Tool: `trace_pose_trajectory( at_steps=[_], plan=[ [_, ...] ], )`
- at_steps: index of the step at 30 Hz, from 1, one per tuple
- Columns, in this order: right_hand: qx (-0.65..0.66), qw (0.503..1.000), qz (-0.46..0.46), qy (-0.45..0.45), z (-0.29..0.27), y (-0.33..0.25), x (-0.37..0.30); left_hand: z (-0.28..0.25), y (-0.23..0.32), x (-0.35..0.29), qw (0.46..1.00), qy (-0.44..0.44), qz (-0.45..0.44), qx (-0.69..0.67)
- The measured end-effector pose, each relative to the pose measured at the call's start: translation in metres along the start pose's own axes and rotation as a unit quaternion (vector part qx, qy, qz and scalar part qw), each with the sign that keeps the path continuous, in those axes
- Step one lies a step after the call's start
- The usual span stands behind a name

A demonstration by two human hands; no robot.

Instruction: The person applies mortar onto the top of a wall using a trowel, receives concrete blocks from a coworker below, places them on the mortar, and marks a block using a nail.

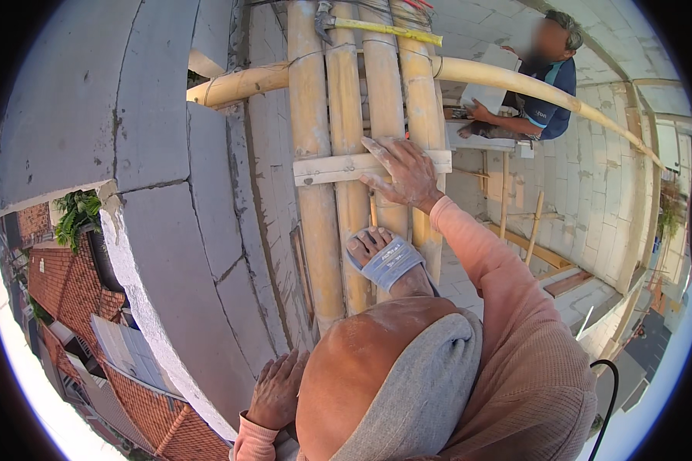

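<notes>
Head view, looking down from a height: bamboo scaffold platform of four or five poles side by side runs from near to far at centre; a pale wooden cross batten lies across the poles. Right hand rests flat on the batten and poles, fingers spread apart, palm down, clamped on nothing; pink knitted sleeve leads back to it. Left hand lies low and near, fingers loosely spread, pressed on the top of the grey block wall at left; holds nothing. Foot in a grey sandal stands on the poles just near of the right hand; bent knee, dusty, with grey cloth over it, fills the near centre. A hammer with a yellow handle lies across the poles at the far end; a single bamboo pole crosses horizontally, far side. Another person in a dark blue shirt sits at far right, holding a pale block. Red tiled roofs far below at left.
</notes>
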State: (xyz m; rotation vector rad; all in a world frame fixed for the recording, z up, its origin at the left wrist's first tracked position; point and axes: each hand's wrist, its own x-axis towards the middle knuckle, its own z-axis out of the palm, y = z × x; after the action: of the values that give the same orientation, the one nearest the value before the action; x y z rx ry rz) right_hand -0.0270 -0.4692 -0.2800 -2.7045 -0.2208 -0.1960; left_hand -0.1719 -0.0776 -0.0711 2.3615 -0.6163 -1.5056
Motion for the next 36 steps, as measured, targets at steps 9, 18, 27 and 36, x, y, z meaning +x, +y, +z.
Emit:
trace_pose_trajectory(
  at_steps=[9,18,27,36],
  plan=[
    [0.066,0.997,0.041,0.022,-0.007,0.001,0.003,0.002,-0.005,0.006,1.0,0.002,0.027,-0.01],
    [0.285,0.934,0.174,0.124,-0.038,0.025,0.008,-0.012,-0.001,0.014,0.997,0.022,0.039,-0.058],
    [0.376,0.732,0.494,0.282,-0.157,0.135,-0.066,-0.08,0.044,0.047,0.91,0.119,0.069,-0.391],
    [0.394,0.645,0.576,0.311,-0.215,0.186,-0.147,-0.128,0.117,0.212,0.672,0.02,0.11,-0.732]
  ],
)
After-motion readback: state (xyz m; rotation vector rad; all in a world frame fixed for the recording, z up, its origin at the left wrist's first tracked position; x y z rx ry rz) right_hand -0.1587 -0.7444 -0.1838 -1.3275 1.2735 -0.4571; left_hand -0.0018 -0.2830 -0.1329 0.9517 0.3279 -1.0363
